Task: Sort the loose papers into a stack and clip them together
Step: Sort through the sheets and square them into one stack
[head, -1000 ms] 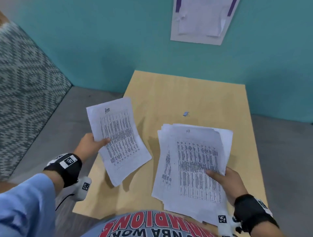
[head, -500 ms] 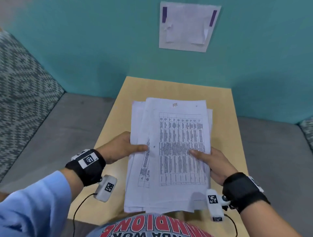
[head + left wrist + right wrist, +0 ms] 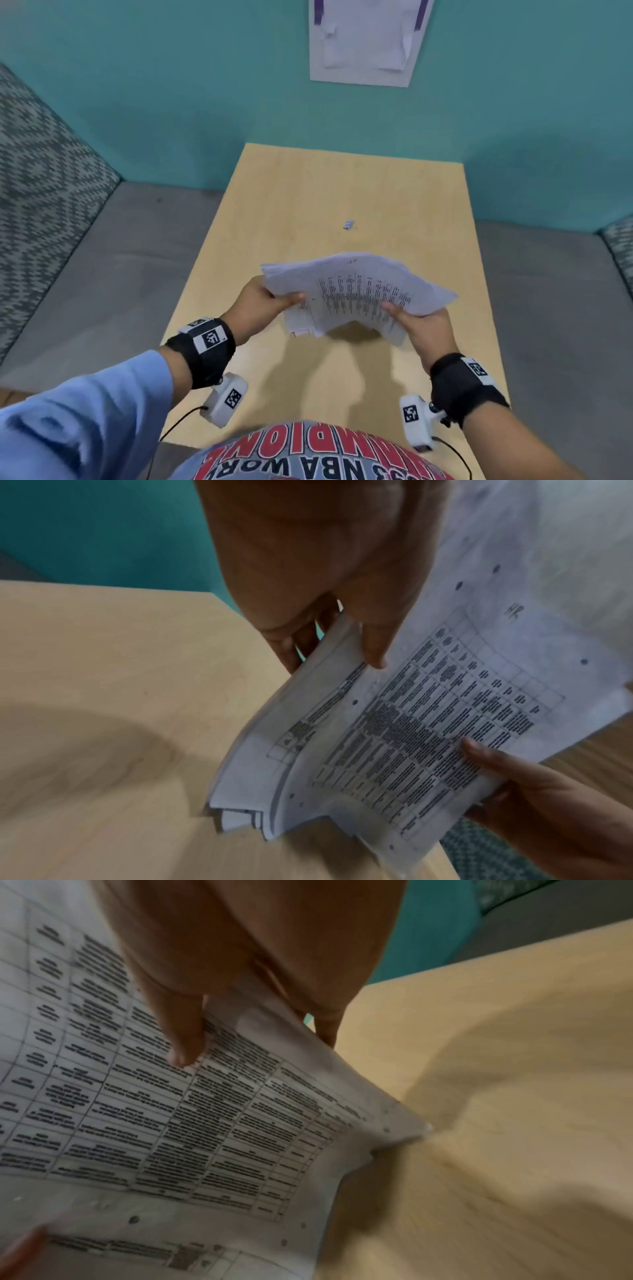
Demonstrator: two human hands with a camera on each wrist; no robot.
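Both hands' grip clamps the papers [image 3: 356, 291], seemingly resting on the table [image 3: 308, 192].

The right hand [image 3: 240, 947] pinched the papers [image 3: 171, 1123], thumb on the printed table, fingers beneath the edge, one corner touching the tan worktop [image 3: 514, 1069].

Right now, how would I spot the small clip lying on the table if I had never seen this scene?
Find the light wooden table against the teal wall. Both hands hold the stack of papers above its middle. Beyond the stack, toward the wall, lies the clip: a tiny bluish speck, the only loose thing on the bare wood.
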